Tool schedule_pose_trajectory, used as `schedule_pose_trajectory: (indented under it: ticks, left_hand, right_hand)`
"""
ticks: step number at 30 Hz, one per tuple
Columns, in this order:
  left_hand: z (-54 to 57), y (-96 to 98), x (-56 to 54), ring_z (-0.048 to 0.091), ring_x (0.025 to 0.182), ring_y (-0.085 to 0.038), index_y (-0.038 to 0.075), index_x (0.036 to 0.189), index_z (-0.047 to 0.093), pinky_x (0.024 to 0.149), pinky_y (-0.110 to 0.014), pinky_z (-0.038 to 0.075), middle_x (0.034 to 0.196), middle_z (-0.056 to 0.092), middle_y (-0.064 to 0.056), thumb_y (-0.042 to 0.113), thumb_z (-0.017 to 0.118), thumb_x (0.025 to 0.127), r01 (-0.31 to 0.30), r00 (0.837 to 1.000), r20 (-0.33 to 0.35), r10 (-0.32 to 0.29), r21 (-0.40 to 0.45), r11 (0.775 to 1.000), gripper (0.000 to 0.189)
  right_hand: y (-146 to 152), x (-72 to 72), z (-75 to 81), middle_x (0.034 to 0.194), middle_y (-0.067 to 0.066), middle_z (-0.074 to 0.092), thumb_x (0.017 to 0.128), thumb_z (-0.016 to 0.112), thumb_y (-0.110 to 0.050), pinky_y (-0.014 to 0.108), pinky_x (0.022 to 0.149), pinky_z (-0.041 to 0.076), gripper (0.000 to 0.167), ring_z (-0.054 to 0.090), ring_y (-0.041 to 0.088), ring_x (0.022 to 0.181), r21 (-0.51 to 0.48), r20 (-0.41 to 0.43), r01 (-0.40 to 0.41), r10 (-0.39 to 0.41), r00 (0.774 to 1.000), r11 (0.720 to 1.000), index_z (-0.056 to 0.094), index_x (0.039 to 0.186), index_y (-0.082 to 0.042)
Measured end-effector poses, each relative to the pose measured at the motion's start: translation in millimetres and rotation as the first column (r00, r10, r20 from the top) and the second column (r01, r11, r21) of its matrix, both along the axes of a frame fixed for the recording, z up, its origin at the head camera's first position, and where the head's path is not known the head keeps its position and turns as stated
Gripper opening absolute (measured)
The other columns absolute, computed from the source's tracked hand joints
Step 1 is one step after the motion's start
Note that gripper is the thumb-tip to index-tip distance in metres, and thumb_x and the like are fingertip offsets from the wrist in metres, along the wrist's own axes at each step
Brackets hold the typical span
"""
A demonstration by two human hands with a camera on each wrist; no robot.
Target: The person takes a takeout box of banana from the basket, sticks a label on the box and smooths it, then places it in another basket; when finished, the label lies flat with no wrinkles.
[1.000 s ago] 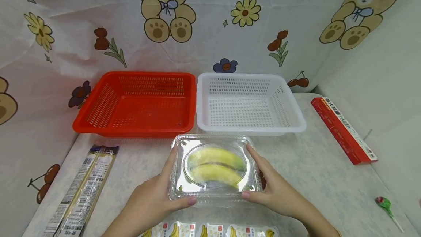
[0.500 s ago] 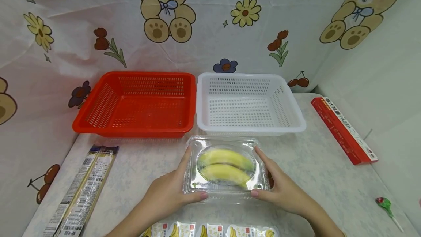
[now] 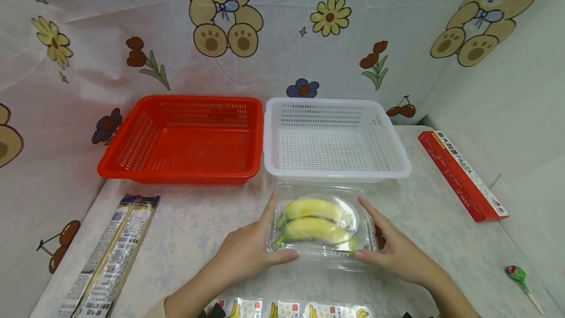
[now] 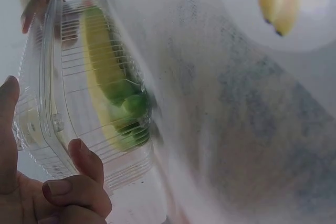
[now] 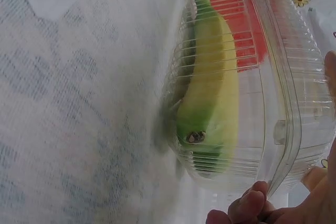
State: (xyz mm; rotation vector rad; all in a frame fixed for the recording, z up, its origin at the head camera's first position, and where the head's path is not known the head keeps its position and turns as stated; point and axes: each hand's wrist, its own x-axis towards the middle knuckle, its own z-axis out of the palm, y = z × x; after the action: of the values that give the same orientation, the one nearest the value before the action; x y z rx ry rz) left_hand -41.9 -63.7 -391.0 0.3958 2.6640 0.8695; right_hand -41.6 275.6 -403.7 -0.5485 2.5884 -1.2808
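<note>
A clear plastic clamshell box (image 3: pixel 326 189) holding two yellow bananas (image 3: pixel 313 228) is in front of the white basket in the head view. My left hand (image 3: pixel 247 249) grips its left end, thumb along the near edge. On the opposite end, my right hand (image 3: pixel 399 251) grips it in the same way. From the left wrist, the ribbed side of the box (image 4: pixel 68 66) shows greenish banana tips (image 4: pixel 126 108) inside. The right wrist view has a banana (image 5: pixel 210 82) low in the box, and right fingertips (image 5: pixel 249 203) at its rim.
A red basket (image 3: pixel 190 179) and a white basket (image 3: pixel 337 175) stand side by side at the back. Packets of long pasta (image 3: pixel 115 254) lie left; a red pasta box (image 3: pixel 463 175) and a lollipop (image 3: pixel 516 275) lie right. Banana-print labels (image 3: pixel 282 309) line the front edge.
Both hands have carried the clamshell box to the right, from between the two baskets to in front of the white one. The baskets and other items have stayed put.
</note>
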Motion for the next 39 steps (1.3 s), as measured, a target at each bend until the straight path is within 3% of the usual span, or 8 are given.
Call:
schedule_pose_trajectory:
  ticks: [3, 15, 21, 23, 31, 39]
  left_hand:
    - [1.4, 6.1, -2.5, 0.07, 0.106, -0.027, 0.036, 0.158, -0.013, 0.069, -0.041, 0.055, 0.134, 0.064, -0.011, 0.083, 0.061, 0.072, 0.013, 1.0, -0.005, -0.013, 0.004, 1.0, 0.123]
    - [0.7, 27.0, -11.8, 0.071, 0.086, -0.019, 0.03, 0.158, -0.014, 0.06, -0.031, 0.049, 0.109, 0.074, -0.008, 0.079, 0.062, 0.076, 0.067, 0.997, -0.025, -0.067, 0.009, 0.998, 0.122]
    - [0.1, 35.8, -13.3, 0.071, 0.094, -0.022, 0.028, 0.159, -0.012, 0.065, -0.034, 0.051, 0.121, 0.071, -0.01, 0.079, 0.061, 0.076, 0.077, 0.997, -0.017, -0.077, 0.017, 0.997, 0.121]
    - [0.2, 38.2, -13.5, 0.071, 0.1, -0.024, 0.028, 0.159, -0.01, 0.067, -0.036, 0.053, 0.128, 0.068, -0.011, 0.081, 0.059, 0.076, 0.076, 0.997, -0.017, -0.076, 0.012, 0.997, 0.121]
    - [-2.0, 44.4, -15.0, 0.071, 0.101, -0.025, 0.029, 0.159, -0.011, 0.062, -0.035, 0.051, 0.132, 0.066, -0.011, 0.079, 0.061, 0.077, 0.068, 0.998, -0.019, -0.068, 0.012, 0.998, 0.119]
    - [-0.9, 47.0, -15.0, 0.07, 0.08, -0.019, 0.029, 0.16, -0.009, 0.052, -0.029, 0.043, 0.104, 0.075, -0.008, 0.078, 0.061, 0.077, 0.058, 0.997, -0.042, -0.058, -0.017, 0.998, 0.119]
  right_hand:
    - [7, -1.7, 1.7, 0.076, 0.005, 0.038, 0.083, 0.081, -0.023, 0.025, 0.056, 0.039, 0.104, 0.039, 0.011, 0.068, 0.014, -0.01, 0.008, -0.008, 1.0, 1.0, 0.011, 0.16, -0.029]
    - [31, -7.8, 5.0, 0.078, 0.002, 0.042, 0.085, 0.079, -0.019, 0.025, 0.059, 0.042, 0.1, 0.043, 0.013, 0.069, 0.069, -0.024, 0.017, -0.015, 1.0, 0.997, 0.013, 0.16, -0.026]
    - [40, -7.4, 5.6, 0.078, 0.003, 0.041, 0.087, 0.076, -0.016, 0.026, 0.059, 0.041, 0.098, 0.042, 0.013, 0.069, 0.056, 0.005, 0.013, -0.014, 1.0, 0.998, 0.011, 0.16, -0.026]
    - [42, -7.1, 5.2, 0.079, 0.003, 0.042, 0.089, 0.074, -0.016, 0.026, 0.058, 0.042, 0.097, 0.043, 0.011, 0.07, 0.052, 0.016, 0.016, -0.017, 1.0, 0.999, 0.011, 0.16, -0.026]
    - [47, -7.3, 2.3, 0.095, 0.009, 0.045, 0.091, 0.071, -0.016, 0.024, 0.061, 0.046, 0.091, 0.046, 0.01, 0.075, 0.082, -0.017, 0.068, -0.067, 0.998, 0.994, 0.013, 0.16, -0.027]
    - [48, -7.4, 1.5, 0.106, 0.009, 0.044, 0.092, 0.071, -0.017, 0.023, 0.064, 0.047, 0.088, 0.048, 0.01, 0.077, 0.108, -0.066, 0.092, -0.085, 0.994, 0.99, 0.015, 0.16, -0.026]
